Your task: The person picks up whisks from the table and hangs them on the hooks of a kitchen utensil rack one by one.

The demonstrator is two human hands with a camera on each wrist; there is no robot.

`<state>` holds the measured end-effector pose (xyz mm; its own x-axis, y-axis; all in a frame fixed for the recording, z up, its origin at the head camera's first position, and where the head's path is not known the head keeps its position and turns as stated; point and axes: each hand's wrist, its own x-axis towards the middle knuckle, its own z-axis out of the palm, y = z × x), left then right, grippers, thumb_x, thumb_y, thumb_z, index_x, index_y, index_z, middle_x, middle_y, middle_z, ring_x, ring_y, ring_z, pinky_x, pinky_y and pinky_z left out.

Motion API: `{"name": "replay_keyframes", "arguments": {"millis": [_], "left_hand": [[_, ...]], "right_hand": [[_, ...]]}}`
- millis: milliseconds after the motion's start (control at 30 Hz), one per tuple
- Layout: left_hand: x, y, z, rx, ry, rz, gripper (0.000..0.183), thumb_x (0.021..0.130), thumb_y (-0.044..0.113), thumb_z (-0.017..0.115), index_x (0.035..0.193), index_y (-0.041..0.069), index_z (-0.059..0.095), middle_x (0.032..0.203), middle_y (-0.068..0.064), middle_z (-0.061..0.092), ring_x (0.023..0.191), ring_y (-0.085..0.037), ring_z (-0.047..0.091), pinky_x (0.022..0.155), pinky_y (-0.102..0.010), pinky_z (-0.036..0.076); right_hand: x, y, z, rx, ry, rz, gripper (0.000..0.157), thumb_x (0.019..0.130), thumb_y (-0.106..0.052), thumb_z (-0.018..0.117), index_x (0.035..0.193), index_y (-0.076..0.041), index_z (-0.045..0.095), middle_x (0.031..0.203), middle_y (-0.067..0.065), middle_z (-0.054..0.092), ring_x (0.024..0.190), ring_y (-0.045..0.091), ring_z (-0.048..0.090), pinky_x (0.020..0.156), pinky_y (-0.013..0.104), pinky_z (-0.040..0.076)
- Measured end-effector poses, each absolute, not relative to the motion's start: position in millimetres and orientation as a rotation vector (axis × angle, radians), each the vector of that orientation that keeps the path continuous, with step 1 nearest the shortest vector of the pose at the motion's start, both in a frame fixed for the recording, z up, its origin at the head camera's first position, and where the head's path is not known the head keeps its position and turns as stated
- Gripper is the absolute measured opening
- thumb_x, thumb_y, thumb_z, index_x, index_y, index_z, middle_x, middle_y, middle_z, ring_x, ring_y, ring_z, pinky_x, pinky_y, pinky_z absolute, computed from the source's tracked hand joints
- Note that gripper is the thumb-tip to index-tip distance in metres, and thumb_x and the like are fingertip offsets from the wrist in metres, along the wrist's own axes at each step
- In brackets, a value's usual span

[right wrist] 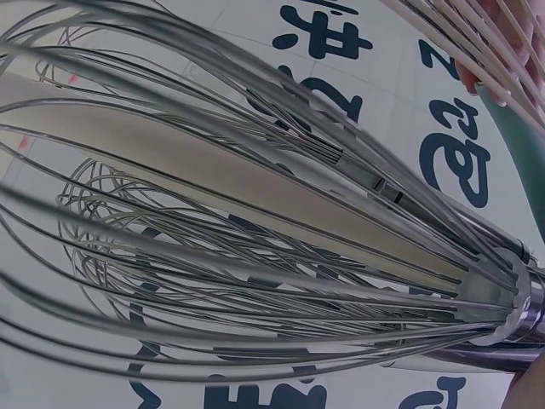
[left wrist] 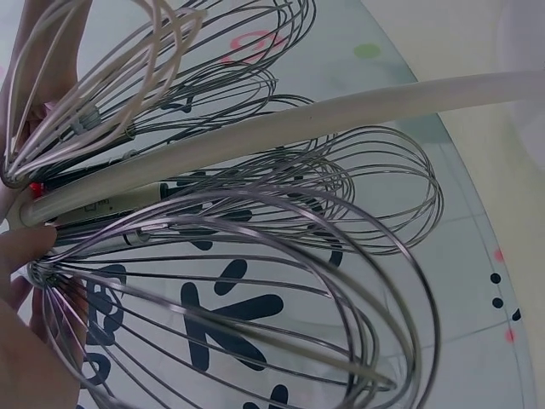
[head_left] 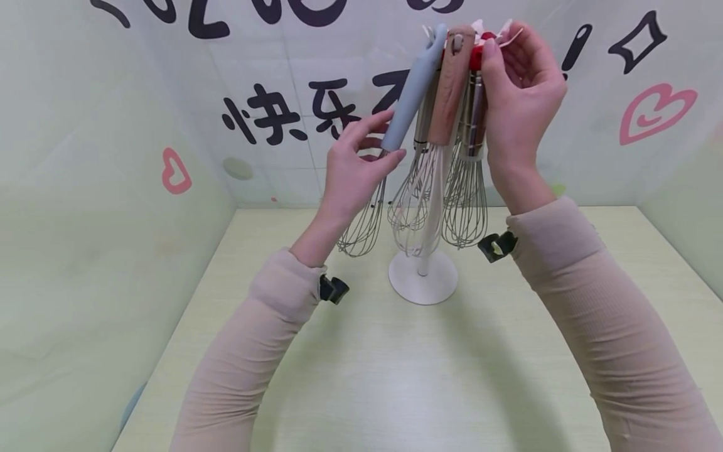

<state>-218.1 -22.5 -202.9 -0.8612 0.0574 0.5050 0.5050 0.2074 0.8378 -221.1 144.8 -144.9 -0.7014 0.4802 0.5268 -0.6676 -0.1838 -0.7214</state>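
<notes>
A light blue-handled whisk (head_left: 414, 94) hangs tilted at the left of a white whisk stand, and my left hand (head_left: 354, 166) pinches the low end of its handle. Beside it a whisk with a brown wood-look handle (head_left: 450, 94) hangs in front of the pole. To the right is a steel-handled whisk (head_left: 473, 119) with a red top; my right hand (head_left: 525, 88) grips it up there, beside the stand's white hooks (head_left: 511, 39). Wire loops of this whisk (right wrist: 255, 204) fill the right wrist view. The left wrist view shows the blue-handled whisk's wires (left wrist: 366, 290) up close.
The stand's round white base (head_left: 398, 282) rests on a pale wooden table (head_left: 395, 376). Other whisks (left wrist: 400, 183) hang close together around the pole (left wrist: 341, 115). Behind the table stands a printed backdrop (head_left: 305, 56) with dark lettering, and side panels rise left and right.
</notes>
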Motion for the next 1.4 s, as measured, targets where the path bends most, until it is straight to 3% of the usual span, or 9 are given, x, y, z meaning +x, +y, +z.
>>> {"name": "replay_keyframes", "arguments": {"millis": [667,1400], "left_hand": [[-222,-21,-210,-0.574,-2.124,-1.698,0.053,0.08,0.0,0.073,0.131,0.008,0.058,0.12,-0.014,0.058,0.101,-0.023,0.065,0.085,-0.026,0.058],[-227,-15,-219,-0.616,-2.138,-1.792,0.049,0.081,-0.007,0.069,0.128,-0.001,0.056,0.123,-0.018,0.058,0.104,-0.028,0.065,0.09,-0.025,0.057]], "right_hand": [[-222,145,-145,0.235,-1.323,1.964,0.026,0.083,-0.003,0.068,0.109,0.002,0.064,0.095,0.003,0.064,0.096,0.016,0.061,0.097,0.022,0.051],[-222,144,-147,0.229,-1.288,1.997,0.025,0.084,-0.002,0.068,0.109,0.0,0.064,0.097,0.003,0.064,0.1,0.015,0.061,0.098,0.021,0.05]]}}
